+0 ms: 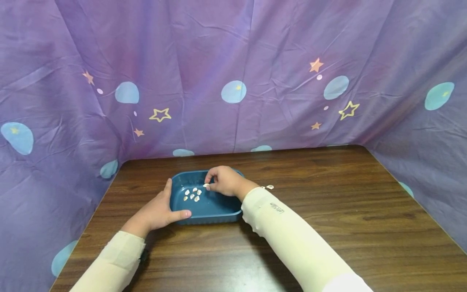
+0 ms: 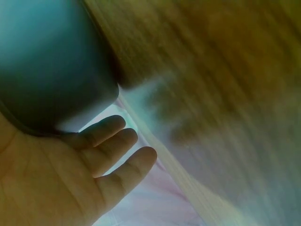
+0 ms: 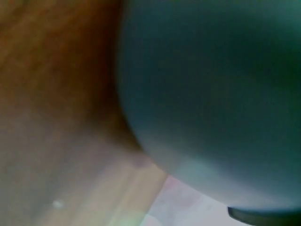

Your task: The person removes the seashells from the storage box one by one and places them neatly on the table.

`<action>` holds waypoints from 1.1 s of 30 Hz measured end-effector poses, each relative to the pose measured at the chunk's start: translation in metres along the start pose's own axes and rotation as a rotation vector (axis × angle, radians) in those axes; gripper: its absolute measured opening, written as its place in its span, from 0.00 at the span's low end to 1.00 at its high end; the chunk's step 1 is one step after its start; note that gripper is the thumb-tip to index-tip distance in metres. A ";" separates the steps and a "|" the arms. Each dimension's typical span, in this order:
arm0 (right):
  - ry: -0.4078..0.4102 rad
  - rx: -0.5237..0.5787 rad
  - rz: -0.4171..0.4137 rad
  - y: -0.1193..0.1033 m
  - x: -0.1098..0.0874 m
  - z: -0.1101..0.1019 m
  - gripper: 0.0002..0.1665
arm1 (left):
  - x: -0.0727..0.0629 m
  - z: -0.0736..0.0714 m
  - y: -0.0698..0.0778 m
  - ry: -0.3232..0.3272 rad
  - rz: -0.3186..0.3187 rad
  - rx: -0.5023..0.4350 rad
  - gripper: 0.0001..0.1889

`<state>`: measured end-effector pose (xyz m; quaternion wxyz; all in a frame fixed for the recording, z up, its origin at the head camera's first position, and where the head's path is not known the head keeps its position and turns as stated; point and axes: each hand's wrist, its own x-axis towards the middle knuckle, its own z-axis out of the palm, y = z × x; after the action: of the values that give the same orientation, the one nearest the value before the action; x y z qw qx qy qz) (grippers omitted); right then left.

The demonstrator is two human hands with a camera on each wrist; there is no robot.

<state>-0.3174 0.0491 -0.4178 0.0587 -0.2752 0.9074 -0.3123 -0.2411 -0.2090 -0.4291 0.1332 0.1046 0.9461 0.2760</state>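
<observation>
A blue rectangular tray (image 1: 215,206) stands on the table, with several small white shells (image 1: 192,196) grouped in its left half. My left hand (image 1: 159,209) rests against the tray's left side, its thumb lying over the near rim. In the left wrist view the fingers (image 2: 127,167) extend fairly straight beside the tray's wall. Over the tray, my right hand (image 1: 227,181) pinches one small white shell (image 1: 206,185) between thumb and fingertips. The right wrist view shows mostly the tray's blurred outer wall (image 3: 211,108); the right fingers are out of that view.
To the right of the tray, another shell (image 1: 270,187) lies on the brown wooden table (image 1: 328,202), partly beside the right wrist. A purple curtain (image 1: 204,61) with stars and blue shapes hangs behind the table and along its sides.
</observation>
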 end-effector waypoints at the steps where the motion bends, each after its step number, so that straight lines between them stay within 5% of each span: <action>1: 0.006 0.005 -0.006 0.000 0.000 -0.002 0.04 | 0.000 0.000 0.000 0.000 -0.001 0.000 0.74; 20: 0.132 0.206 -0.028 0.018 -0.034 -0.063 0.04 | -0.002 0.000 0.003 0.015 -0.006 0.001 0.73; 33: 0.178 0.169 0.012 0.052 -0.063 -0.100 0.04 | -0.003 0.000 0.002 0.009 0.017 0.001 0.73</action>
<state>-0.3157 0.1702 -0.3731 0.0029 -0.2349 0.8810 -0.4106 -0.2381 -0.2084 -0.4278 0.1263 0.1113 0.9460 0.2769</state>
